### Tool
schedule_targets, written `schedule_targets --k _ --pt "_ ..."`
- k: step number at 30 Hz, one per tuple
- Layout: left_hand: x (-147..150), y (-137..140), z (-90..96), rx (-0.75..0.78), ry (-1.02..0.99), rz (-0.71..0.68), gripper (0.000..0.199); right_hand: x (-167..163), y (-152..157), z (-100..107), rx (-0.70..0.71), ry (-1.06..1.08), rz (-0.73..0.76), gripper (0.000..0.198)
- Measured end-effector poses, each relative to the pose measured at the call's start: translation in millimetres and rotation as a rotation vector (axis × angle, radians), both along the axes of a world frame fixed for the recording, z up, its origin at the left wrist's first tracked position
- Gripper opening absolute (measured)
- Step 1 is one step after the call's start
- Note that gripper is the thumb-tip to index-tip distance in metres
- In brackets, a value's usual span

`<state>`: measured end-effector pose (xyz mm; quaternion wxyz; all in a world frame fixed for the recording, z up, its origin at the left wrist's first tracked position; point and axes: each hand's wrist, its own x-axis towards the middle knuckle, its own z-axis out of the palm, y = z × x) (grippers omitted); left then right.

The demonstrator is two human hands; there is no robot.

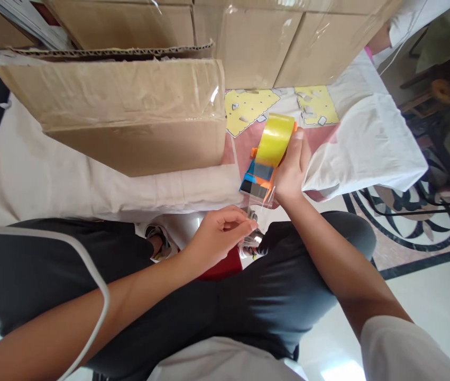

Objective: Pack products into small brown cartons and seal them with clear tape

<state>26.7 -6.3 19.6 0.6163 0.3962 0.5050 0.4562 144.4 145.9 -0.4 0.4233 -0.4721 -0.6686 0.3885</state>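
Observation:
A tape dispenser (275,138) with a yellowish roll, blue and orange parts and a dark end is gripped by my right hand (294,166), over the front edge of the covered table. Clear tape (254,200) hangs from the dispenser's lower end. My left hand (225,230) is just below it, thumb and fingers pinched on what looks like the loose end of that tape. Left of the dispenser, a brown cardboard box (133,114) rests on the table, its near side bearing shiny clear tape.
Larger taped cartons (256,45) stand along the back. A cream cloth (90,182) with yellow and pink patches covers the table, with paper scraps (308,111) on it. A white cable (93,270) crosses over my left arm. Another person's arm (381,38) shows at upper right.

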Motion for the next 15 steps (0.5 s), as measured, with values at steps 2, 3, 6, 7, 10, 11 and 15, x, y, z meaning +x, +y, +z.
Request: schedule_targets --k 2,3,6,7,10,11,15 --pt "-5 1 0.1 -0.055 -0.015 -0.008 0.029 -4 6 7 -0.022 0.159 -0.065 0.064" --pt "-7 1 1.1 -0.081 -0.024 -0.015 0.029 -5 9 10 -0.019 0.239 -0.071 0.06" --pt "-13 3 4.7 -0.134 -0.033 -0.035 0.029 -10 12 16 0.014 0.436 -0.023 0.051" --pt "-13 3 5.6 -0.142 -0.023 -0.041 0.028 -11 12 18 0.015 0.474 0.002 0.05" --pt "-15 3 5.0 -0.16 0.034 -0.057 0.025 -15 7 23 -0.047 0.534 0.053 0.044" --pt "-15 4 3.9 -0.158 0.066 -0.061 0.024 -16 3 24 -0.077 0.548 0.053 0.042" --pt "-22 7 -2.5 0.025 0.387 -0.086 0.024 -17 -14 25 -0.215 0.485 0.141 0.046"
